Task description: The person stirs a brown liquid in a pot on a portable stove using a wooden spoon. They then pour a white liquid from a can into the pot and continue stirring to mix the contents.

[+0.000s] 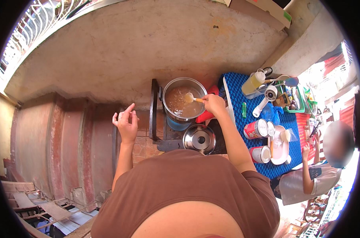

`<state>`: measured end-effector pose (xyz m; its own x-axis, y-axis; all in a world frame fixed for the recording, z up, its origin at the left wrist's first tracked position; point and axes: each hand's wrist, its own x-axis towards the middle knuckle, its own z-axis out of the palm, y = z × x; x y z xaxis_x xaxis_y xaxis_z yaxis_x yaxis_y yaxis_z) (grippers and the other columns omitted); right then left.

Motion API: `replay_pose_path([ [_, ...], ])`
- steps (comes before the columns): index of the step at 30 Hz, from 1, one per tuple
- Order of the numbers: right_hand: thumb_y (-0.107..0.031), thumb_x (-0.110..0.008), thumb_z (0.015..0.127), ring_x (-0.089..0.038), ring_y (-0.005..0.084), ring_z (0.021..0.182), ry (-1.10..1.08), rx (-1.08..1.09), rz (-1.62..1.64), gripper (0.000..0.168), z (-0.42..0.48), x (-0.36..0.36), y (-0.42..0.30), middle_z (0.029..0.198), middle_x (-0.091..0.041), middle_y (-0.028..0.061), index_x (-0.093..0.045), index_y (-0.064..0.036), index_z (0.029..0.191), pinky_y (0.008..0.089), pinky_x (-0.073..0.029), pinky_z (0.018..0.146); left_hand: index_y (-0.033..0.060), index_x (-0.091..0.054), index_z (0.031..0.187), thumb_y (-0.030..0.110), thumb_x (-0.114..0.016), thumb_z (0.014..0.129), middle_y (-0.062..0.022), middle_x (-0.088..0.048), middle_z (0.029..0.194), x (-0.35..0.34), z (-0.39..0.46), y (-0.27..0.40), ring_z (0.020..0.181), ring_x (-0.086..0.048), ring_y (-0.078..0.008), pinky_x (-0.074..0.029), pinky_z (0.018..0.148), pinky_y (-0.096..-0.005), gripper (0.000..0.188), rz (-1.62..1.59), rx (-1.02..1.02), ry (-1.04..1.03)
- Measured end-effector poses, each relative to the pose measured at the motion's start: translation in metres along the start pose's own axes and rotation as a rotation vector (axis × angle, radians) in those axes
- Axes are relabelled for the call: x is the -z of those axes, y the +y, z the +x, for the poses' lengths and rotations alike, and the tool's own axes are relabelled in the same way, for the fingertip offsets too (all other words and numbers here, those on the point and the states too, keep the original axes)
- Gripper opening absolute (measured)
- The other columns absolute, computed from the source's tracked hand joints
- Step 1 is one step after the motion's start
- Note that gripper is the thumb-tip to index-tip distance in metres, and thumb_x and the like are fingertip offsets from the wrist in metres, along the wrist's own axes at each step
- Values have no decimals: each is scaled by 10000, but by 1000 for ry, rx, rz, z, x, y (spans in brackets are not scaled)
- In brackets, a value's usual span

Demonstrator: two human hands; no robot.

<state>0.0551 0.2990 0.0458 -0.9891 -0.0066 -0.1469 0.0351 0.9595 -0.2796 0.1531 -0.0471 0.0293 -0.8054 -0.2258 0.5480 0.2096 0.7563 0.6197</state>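
Note:
My right hand (214, 104) grips the light-coloured handle of a spoon (189, 97) over a deep metal pot (165, 106). The spoon's pale bowl is in or just above the brownish liquid (175, 102); I cannot tell how deep it sits. To the left of the pot, my left hand (127, 121) is raised with nothing in it. Its fingers are apart, some of them bent, and a ring shows on one. A shiny metal lid with a black knob (207, 144) lies between the pot and my body. Under the pot, something blue (177, 125) is partly hidden.
At right, a table with a blue patterned cloth (238, 84) bears several cans (254, 129), a bottle of yellow liquid (253, 84), a white tray (279, 154) and a green basket (300, 99). Another person (310, 181) is beside it. Steps (68, 142) lie left; a wall (138, 53) stands ahead.

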Motion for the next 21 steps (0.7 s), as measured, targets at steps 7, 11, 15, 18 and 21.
replay_pose_path([
  [7,-314,-605,861,-674,316,906,120,-2,169,253,6,7,-3,966,-702,135,-724,-180,1040,425,-521,819,162,-666,1162,122,-602,898,82,-542,646,-9,2,13,711,-531,-71,-212,1061,-426,275,-4,-9,-18],
  [11,-358,-579,872,-671,322,920,52,-35,250,295,36,-22,6,970,-702,132,-708,-166,1054,430,-520,824,162,-667,1158,125,-603,899,81,-547,647,-17,-4,21,702,-532,-71,-209,1060,-435,269,-4,-7,-32],
  [15,-348,-550,887,-670,320,918,31,-7,203,276,44,-38,0,968,-702,122,-701,-173,1038,435,-521,817,163,-657,1176,130,-589,910,91,-560,630,-17,-19,28,729,-544,-62,-213,1060,-424,276,27,23,-53],
  [18,-353,-541,891,-671,313,919,0,23,137,270,39,-37,-8,964,-703,117,-705,-188,1029,434,-525,805,167,-650,1189,128,-580,915,98,-562,615,-16,-32,27,742,-549,-57,-203,1063,-418,285,56,37,-16],
  [21,-323,-561,886,-671,308,916,10,46,83,249,33,-41,-8,957,-704,113,-707,-192,1039,428,-524,797,163,-653,1183,108,-600,892,67,-566,672,-11,-43,31,754,-549,-78,-208,1056,-429,301,66,54,18],
])
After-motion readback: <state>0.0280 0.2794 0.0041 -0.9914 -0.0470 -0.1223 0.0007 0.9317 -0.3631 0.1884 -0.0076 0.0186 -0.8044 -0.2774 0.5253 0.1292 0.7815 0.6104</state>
